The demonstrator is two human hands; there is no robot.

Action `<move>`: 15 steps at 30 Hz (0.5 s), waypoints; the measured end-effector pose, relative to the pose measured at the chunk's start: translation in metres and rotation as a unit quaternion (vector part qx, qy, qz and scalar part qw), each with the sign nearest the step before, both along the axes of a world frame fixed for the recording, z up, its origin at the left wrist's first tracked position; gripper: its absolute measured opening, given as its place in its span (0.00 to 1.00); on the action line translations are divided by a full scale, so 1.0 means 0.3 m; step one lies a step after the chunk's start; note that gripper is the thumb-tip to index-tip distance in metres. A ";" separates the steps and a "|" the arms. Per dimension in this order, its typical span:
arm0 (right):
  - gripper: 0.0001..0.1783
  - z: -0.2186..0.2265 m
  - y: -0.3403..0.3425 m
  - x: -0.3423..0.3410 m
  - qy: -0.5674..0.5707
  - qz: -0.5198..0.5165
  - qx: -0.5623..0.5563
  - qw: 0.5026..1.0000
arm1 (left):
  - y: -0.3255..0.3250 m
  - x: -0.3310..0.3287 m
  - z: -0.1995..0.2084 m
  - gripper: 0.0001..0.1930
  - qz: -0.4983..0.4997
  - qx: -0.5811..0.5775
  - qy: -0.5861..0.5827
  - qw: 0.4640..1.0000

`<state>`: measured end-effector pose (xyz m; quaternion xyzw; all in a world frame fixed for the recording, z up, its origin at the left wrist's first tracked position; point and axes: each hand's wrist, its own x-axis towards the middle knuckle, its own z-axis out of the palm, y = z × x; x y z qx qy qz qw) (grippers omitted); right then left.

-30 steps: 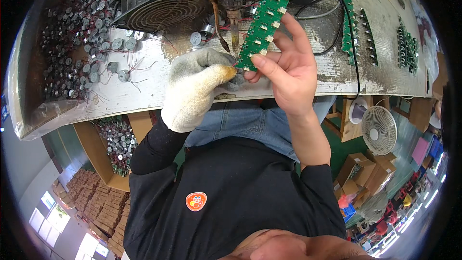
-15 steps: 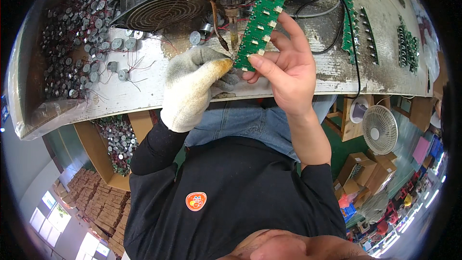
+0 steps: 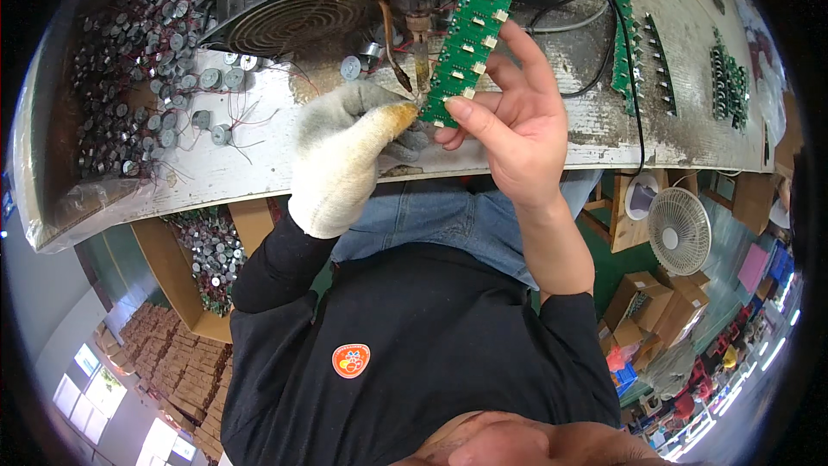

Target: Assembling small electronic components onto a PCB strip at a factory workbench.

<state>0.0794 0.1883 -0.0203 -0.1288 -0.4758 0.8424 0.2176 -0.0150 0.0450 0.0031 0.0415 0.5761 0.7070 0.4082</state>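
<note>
My right hand (image 3: 526,134) is bare and grips a long green circuit board strip (image 3: 468,43) near its lower end, thumb on the front face and fingers behind. The strip is tilted, with a row of small white connectors along its right edge. My left hand (image 3: 341,151) wears a whitish glove stained orange at the thumb. Its fingers are pinched together right beside the lower left corner of the strip; what they hold is hidden. Just above that corner, the tip of a soldering iron (image 3: 421,56) points down, with a curved metal tube (image 3: 392,47) next to it.
Many small round motors (image 3: 172,43) with red wires are heaped at the left. A black fan with a round grille (image 3: 297,24) stands behind my hands. More circuit board strips (image 3: 623,56) lie at the right, near a black cable (image 3: 639,112). A cardboard box (image 3: 177,280) of motors stands below the table.
</note>
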 end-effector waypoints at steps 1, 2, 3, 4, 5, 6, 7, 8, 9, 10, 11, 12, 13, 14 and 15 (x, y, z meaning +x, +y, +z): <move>0.39 -0.006 -0.002 0.002 0.000 0.000 0.000 1.000 | -0.001 0.001 -0.006 0.08 -0.004 -0.010 -0.002 1.000; 0.39 -0.013 -0.003 0.004 -0.003 -0.002 -0.003 1.000 | -0.002 0.001 -0.010 0.08 -0.007 -0.020 -0.005 1.000; 0.39 -0.017 -0.004 0.004 -0.006 -0.004 -0.006 1.000 | -0.002 0.004 -0.012 0.08 -0.006 -0.020 -0.004 1.000; 0.39 -0.019 -0.005 0.004 -0.005 -0.003 -0.007 1.000 | -0.003 0.009 -0.013 0.08 -0.001 -0.025 0.000 1.000; 0.39 -0.020 -0.007 0.006 -0.004 -0.005 -0.006 1.000 | -0.005 0.013 -0.014 0.08 0.004 -0.031 0.004 1.000; 0.39 -0.021 -0.008 0.008 -0.002 -0.007 -0.006 1.000 | -0.006 0.014 -0.015 0.08 0.004 -0.031 0.003 0.999; 0.39 -0.021 -0.008 0.010 -0.002 -0.006 -0.006 1.000 | -0.006 0.014 -0.016 0.08 0.005 -0.039 -0.009 0.999; 0.40 -0.020 -0.006 0.010 -0.005 -0.005 -0.005 1.000 | -0.006 0.014 -0.017 0.08 0.004 -0.046 -0.020 0.999; 0.40 -0.018 -0.003 0.012 -0.008 -0.005 -0.003 1.000 | -0.005 0.014 -0.014 0.08 0.004 -0.045 -0.020 0.999; 0.40 -0.017 0.001 0.016 -0.007 -0.006 -0.001 1.000 | -0.003 0.014 -0.006 0.08 -0.014 -0.057 -0.005 0.998; 0.40 -0.014 0.004 0.021 -0.011 0.004 -0.002 1.000 | -0.006 0.012 0.003 0.08 -0.031 -0.068 0.012 0.997; 0.41 -0.009 0.008 0.028 -0.014 0.014 -0.002 1.000 | -0.019 0.013 0.006 0.08 -0.032 -0.065 0.015 0.997; 0.41 -0.011 0.008 0.045 -0.025 0.014 -0.006 1.000 | -0.041 0.017 0.003 0.08 -0.070 -0.096 0.088 0.989; 0.42 -0.015 0.004 0.062 -0.032 0.016 -0.007 0.999 | -0.061 0.024 0.001 0.09 -0.106 -0.124 0.164 0.973; 0.44 -0.014 0.002 0.089 -0.038 0.016 -0.031 0.999 | -0.075 0.049 -0.011 0.11 -0.093 -0.108 0.217 0.966</move>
